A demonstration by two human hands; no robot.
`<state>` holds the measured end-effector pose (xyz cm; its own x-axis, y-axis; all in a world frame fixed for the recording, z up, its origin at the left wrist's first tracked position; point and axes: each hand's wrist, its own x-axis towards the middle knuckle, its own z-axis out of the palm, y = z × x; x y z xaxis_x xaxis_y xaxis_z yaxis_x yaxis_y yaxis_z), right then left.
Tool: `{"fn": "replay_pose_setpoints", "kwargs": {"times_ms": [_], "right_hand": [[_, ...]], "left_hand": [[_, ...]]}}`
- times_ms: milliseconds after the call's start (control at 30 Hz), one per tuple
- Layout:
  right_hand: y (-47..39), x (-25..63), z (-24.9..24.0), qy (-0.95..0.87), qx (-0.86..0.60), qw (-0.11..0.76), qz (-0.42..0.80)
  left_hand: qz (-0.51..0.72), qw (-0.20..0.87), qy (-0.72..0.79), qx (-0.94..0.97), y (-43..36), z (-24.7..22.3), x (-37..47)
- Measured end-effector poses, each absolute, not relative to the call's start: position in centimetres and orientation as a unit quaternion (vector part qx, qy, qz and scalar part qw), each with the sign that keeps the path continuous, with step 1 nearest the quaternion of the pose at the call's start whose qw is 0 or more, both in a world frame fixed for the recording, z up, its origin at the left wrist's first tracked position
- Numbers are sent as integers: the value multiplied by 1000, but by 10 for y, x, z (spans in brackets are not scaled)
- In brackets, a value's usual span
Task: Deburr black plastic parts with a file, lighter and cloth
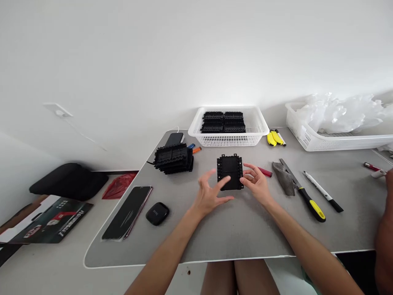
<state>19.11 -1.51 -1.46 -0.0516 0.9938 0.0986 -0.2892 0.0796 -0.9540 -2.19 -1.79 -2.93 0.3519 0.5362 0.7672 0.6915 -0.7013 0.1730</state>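
Black panel (229,164) between open, released left hand (208,197); right hand (258,185) grasping edge.

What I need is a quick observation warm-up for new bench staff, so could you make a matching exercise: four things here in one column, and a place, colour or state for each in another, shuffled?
Column 1
1. Black panel
2. Right-hand basket
3. Small rounded case
4. Tool handle

Column 2
A. Black and yellow
B. Heaped with crumpled translucent plastic
C. At the fingers of the right hand
D. On the table, beside the large phone

Right pairs: 1-C, 2-B, 3-D, 4-A
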Motion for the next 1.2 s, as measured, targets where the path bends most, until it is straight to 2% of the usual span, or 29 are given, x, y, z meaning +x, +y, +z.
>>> {"fn": "replay_pose_setpoints", "kwargs": {"times_ms": [100, 200, 300, 433, 533, 633, 700, 767, 867, 967, 1100, 1200], "right_hand": [[-18, 188, -14, -472, -373, 580, 550], [-18, 186, -14, -483, -374, 580, 539], [-18, 187, -15, -504, -378, 573, 524], [-18, 191, -13, -529, -394, 563, 498], [-16, 204, -7, -588, -445, 519, 432], [-12, 231, 0, -630, -591, 450, 224], [-9, 253, 3, -597, -704, 377, 77], [-8, 273, 4, -566, -768, 298, 23], [-9, 289, 2, -543, -816, 195, 18], [-10, 292, -2, -544, -828, 131, 30], [-10, 289, -2, -540, -832, 112, 55], [-11, 284, 4, -513, -846, 135, 62]], "left_hand": [[-468, -128, -427, -763, -16, -31, -21], [-453, -335, -437, -702, -20, -25, -13], [-437, -407, -469, -650, -22, -11, 0], [-423, -538, -434, -586, -15, 11, 12], [-438, -534, -458, -560, -6, 19, 14], [-475, -526, -466, -529, -1, 16, 9], [-506, -519, -480, -494, -2, 11, 5], [-526, -512, -495, -465, -3, 5, 1], [-548, -507, -499, -439, -5, -1, 0], [-568, -501, -487, -435, -6, -5, 3], [-574, -494, -464, -460, -9, -6, 6], [-571, -489, -464, -468, -11, -5, 7]]}}
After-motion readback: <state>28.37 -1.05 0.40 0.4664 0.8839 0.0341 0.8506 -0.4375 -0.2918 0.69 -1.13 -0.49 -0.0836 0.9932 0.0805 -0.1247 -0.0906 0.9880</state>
